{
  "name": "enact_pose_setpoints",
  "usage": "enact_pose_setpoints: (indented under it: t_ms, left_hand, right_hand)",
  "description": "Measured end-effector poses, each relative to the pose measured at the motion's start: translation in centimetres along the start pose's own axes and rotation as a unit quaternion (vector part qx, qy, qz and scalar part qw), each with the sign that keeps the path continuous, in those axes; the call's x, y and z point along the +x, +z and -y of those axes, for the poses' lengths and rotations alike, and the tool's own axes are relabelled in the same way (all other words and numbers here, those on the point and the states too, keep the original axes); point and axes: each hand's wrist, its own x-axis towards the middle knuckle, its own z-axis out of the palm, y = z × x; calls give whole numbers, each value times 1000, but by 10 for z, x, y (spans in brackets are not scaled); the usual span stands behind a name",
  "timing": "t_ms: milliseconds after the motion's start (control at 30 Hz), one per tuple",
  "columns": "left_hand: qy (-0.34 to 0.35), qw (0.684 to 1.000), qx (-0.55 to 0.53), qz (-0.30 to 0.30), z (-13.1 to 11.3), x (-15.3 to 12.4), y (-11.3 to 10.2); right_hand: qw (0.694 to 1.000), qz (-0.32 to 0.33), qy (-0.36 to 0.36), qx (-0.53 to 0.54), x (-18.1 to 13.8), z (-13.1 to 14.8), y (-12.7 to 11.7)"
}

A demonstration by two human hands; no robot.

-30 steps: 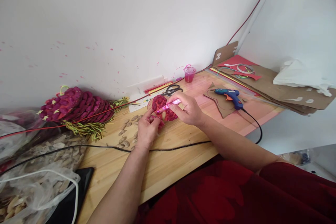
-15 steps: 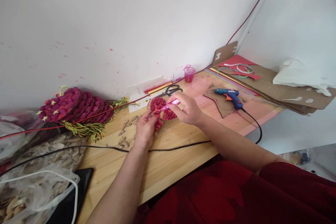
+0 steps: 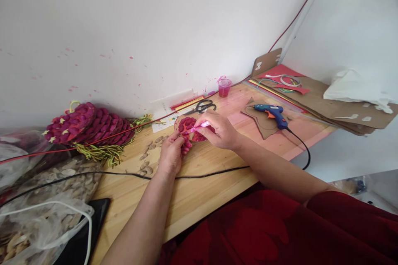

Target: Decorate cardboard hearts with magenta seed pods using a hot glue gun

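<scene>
My right hand [image 3: 221, 130] pinches a slim paintbrush [image 3: 203, 124] with a shiny pink and white handle. Its tip points down and left over a round disc [image 3: 185, 122] covered in magenta-painted peanut shells. An uncoloured patch shows near the tip. My left hand [image 3: 171, 152] is closed on the disc's lower left edge, thumb toward me, and hides part of it. Several plain peanut shells [image 3: 149, 170] lie on the wooden table left of that hand. Black-handled scissors [image 3: 205, 105] rest just behind the disc.
A plastic cup of red paint [image 3: 224, 87] stands by the wall. On the right, a blue glue gun [image 3: 273, 114] lies on cardboard [image 3: 263, 128]; its black cord [image 3: 214, 174] crosses the table. Finished-looking magenta discs [image 3: 83, 122] lean at left, near bags of shells [image 3: 46, 223].
The brush and my right hand have shifted slightly, the tip moving left and down toward my left fingers. My left hand stays on the disc.
</scene>
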Motion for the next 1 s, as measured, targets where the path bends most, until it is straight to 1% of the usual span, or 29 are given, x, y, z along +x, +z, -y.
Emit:
enact_pose_setpoints:
  t_ms: [200, 367, 467, 667, 833, 1000]
  left_hand:
    - [6, 1000, 9, -3, 1, 0, -1]
    - [9, 1000, 5, 3, 1, 0, -1]
    - [7, 1000, 11, 0, 1, 0, 0]
    - [10, 1000, 1, 2, 2, 1, -1]
    - [9, 1000, 15, -1, 2, 2, -1]
    - [21, 999, 33, -1, 1, 0, 0]
  right_hand:
    - [1000, 1, 5, -18, 0, 1, 0]
    - [1000, 9, -12, -6, 1, 2, -1]
    - [1000, 4, -3, -17, 1, 2, -1]
    - [1000, 14, -15, 1, 1, 2, 1]
    - [1000, 14, -13, -17, 2, 2, -1]
    - [1000, 12, -20, -10, 1, 3, 1]
